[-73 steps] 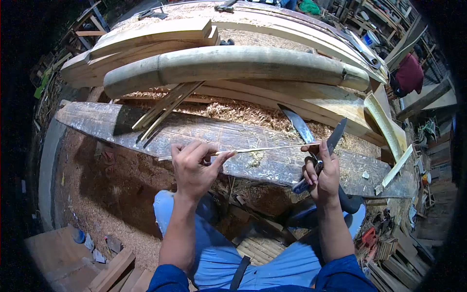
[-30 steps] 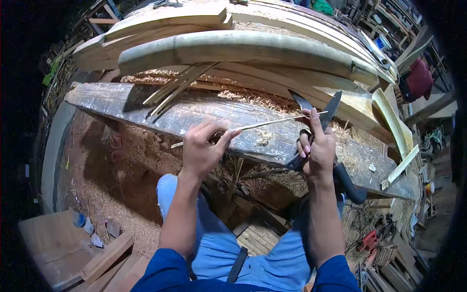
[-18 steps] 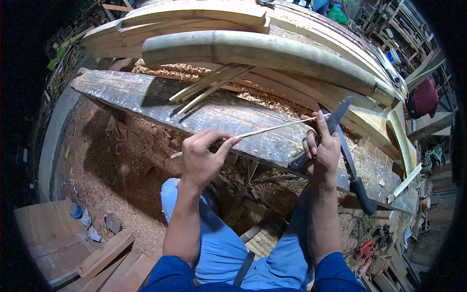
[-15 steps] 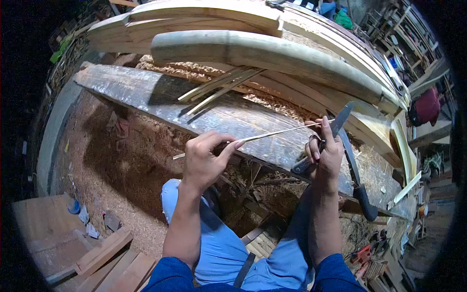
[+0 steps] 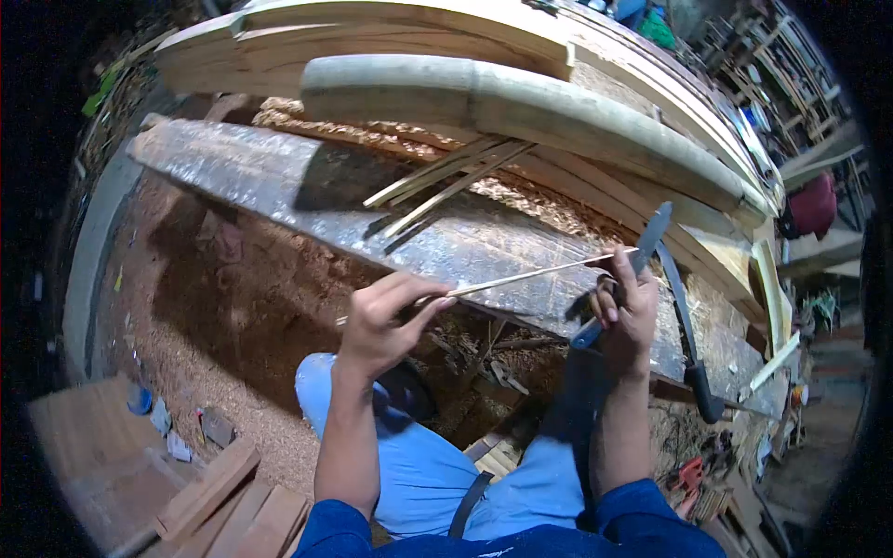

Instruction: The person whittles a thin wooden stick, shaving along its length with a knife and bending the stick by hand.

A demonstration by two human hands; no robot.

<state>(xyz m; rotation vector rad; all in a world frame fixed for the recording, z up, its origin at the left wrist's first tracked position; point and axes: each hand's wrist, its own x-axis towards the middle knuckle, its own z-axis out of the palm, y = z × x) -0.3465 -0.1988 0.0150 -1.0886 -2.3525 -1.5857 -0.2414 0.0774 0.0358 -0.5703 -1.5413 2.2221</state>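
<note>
My left hand point(image 5: 386, 324) pinches a thin pale strip point(image 5: 526, 274), whose short end sticks out to the left of the fingers. The strip slants up to the right as far as my right hand point(image 5: 628, 312), where a finger lies against it. That hand is closed round a knife point(image 5: 654, 230), its blade pointing up and its handle end showing below the fingers. A second, longer blade with a black handle point(image 5: 703, 392) lies on the plank bench point(image 5: 251, 177), just right of my right hand. Several split strips point(image 5: 446, 181) rest across the bench and under the bamboo pole.
Behind the bench lies a thick bamboo pole point(image 5: 558, 102) beside large timber boards point(image 5: 400, 46). A split bamboo piece point(image 5: 770, 293) leans at the right end. Wood blocks point(image 5: 209, 488) lie at lower left, and a red tool point(image 5: 688, 474) at lower right.
The view has turned, so bench, pole and loose strips appear farther right. Both hands still hold the strip and knife; the black-handled blade now shows more fully beside my right hand.
</note>
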